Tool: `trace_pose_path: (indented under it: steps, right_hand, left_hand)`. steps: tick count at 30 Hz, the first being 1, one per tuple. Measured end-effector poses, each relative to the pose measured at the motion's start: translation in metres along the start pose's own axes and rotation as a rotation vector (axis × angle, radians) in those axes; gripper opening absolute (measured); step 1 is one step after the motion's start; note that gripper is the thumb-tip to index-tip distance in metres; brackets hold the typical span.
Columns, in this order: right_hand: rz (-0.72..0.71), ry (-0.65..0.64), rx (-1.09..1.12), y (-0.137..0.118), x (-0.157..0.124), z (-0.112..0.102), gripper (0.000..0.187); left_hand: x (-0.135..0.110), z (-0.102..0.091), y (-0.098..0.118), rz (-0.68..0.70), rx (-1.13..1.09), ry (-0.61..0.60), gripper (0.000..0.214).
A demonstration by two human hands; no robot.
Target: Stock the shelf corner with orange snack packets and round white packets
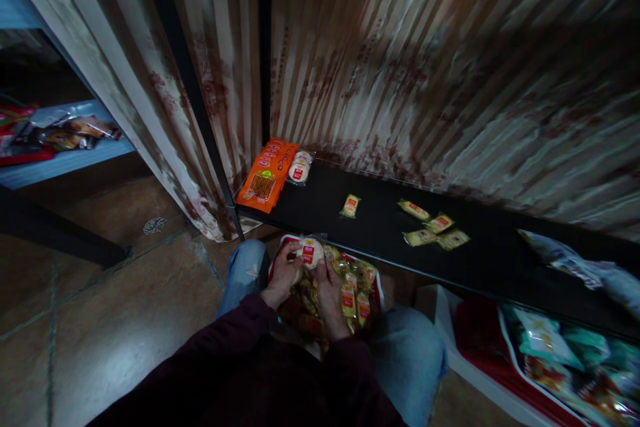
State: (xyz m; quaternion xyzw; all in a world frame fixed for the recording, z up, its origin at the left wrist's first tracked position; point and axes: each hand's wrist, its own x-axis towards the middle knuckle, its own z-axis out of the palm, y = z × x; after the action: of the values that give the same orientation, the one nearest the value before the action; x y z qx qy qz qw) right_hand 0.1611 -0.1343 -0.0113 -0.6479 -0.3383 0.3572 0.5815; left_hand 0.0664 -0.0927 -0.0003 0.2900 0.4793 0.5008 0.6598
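Note:
Both my hands hold one clear packet of pale round cakes with a red label (309, 251) above a box of small yellow snack packets (374, 278) that rests between my knees. My left hand (283, 273) grips the packet's left side, fingers curled. My right hand (329, 293) pinches its right edge. On the low black shelf (380, 240) in front of me lie an orange packet (266, 175), a second packet of round cakes (299, 167) beside it, one single yellow packet (350, 205) and a small group of yellow packets (433, 227).
A striped, stained curtain (400, 67) hangs behind the shelf. At the right stands a white and red box of green snack bags (550, 347). More bags (575, 260) lie on the shelf's right end. A blue shelf with snacks (60, 140) is at the far left, over a tiled floor.

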Motion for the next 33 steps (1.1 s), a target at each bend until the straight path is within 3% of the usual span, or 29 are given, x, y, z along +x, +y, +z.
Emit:
trace_pose_path:
  steps: [7, 14, 20, 33]
  right_hand:
    - [0.090, 0.002, 0.052, -0.006, 0.003, 0.005, 0.049]
    - [0.131, -0.030, 0.065, -0.014, 0.008, 0.012, 0.050]
    - [0.079, -0.017, 0.017, -0.021, 0.023, 0.020, 0.046]
    - [0.051, -0.006, 0.062, -0.033, 0.064, 0.034, 0.054]
  left_hand:
    - [0.007, -0.003, -0.002, 0.030, -0.017, -0.019, 0.024]
    - [0.012, -0.001, 0.013, 0.032, -0.029, -0.021, 0.023]
    - [0.022, 0.005, 0.024, 0.050, -0.041, -0.009, 0.023]
    - [0.065, 0.017, 0.032, 0.233, 0.134, -0.034, 0.024]
